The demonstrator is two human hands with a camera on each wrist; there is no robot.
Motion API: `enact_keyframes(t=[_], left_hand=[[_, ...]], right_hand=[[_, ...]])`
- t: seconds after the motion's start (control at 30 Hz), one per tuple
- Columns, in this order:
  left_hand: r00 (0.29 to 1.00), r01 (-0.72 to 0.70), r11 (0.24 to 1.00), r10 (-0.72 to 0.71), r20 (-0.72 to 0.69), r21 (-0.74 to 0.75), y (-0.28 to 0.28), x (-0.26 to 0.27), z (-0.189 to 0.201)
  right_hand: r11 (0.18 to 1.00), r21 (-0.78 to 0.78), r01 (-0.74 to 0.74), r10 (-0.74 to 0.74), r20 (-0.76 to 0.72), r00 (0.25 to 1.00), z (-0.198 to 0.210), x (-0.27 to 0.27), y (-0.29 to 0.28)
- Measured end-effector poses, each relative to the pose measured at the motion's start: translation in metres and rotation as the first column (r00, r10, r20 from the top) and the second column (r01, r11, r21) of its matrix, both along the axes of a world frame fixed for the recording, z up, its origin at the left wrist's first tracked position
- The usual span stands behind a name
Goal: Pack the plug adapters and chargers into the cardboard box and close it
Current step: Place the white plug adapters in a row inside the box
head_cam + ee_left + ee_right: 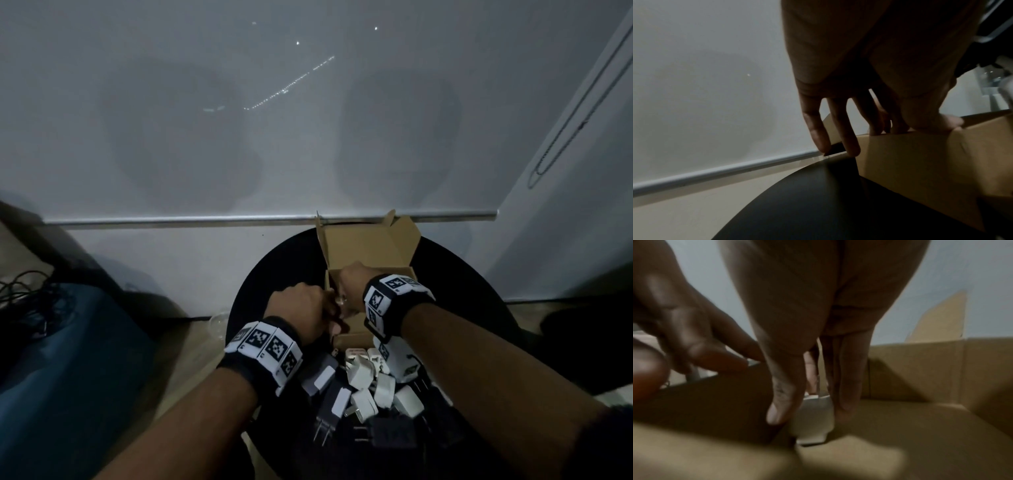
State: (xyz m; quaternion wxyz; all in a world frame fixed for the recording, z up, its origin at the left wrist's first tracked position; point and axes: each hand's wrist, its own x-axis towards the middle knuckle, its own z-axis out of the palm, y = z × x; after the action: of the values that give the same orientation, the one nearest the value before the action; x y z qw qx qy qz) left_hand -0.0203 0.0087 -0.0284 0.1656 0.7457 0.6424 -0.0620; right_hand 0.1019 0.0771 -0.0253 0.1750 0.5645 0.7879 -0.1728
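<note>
Cardboard box [371, 251] open on the round black table [274, 267], toward its far edge, lid and side flaps standing up. Right hand [352, 279] reaches down inside the box; in the right wrist view thumb and fingers [849, 386] pinch a white charger [813, 418] from either side, its lower end at the box floor beside the left wall. Whether it actually rests on the floor cannot be told.

Left hand [301, 308] is at the box's left wall: in the left wrist view the thumb and some fingers [877, 123] curl over the top edge of that wall, the other fingers hanging straight down outside the corner.

Pile of plug adapters and chargers [370, 387], white and dark, lies on the near part of the table, just nearside of the box, between the two forearms. Both wrists carry black bands [263, 346] with printed square markers.
</note>
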Motion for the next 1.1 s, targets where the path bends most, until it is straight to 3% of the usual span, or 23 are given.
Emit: enact_keyframes(t=[0.17,0.4,0.53,0.73,1.1], left_hand=[[0.999,-0.04,0.999,0.04,0.02,-0.009,0.002,-0.003,-0.01],[0.996,-0.061,0.998,0.061,0.067,-0.003,0.001,-0.006,-0.009],[0.998,-0.055,0.998,0.055,0.041,0.008,0.003,-0.002,-0.009],[0.996,-0.085,0.996,0.084,0.039,0.011,0.003,-0.002,-0.006],[0.991,-0.121,0.993,0.121,0.058,-0.005,0.005,-0.001,-0.002]], right_hand=[[0.995,-0.019,-0.099,0.1,0.057,0.993,-0.007,-0.003,0.001],[0.997,0.071,0.005,-0.005,-0.008,1.0,0.009,0.023,-0.006],[0.985,-0.123,-0.124,0.128,0.024,0.991,0.008,0.033,-0.007],[0.947,-0.115,-0.301,0.307,0.039,0.951,0.002,0.031,-0.003],[0.936,-0.113,-0.334,0.344,0.081,0.936,-0.004,0.031,0.002]])
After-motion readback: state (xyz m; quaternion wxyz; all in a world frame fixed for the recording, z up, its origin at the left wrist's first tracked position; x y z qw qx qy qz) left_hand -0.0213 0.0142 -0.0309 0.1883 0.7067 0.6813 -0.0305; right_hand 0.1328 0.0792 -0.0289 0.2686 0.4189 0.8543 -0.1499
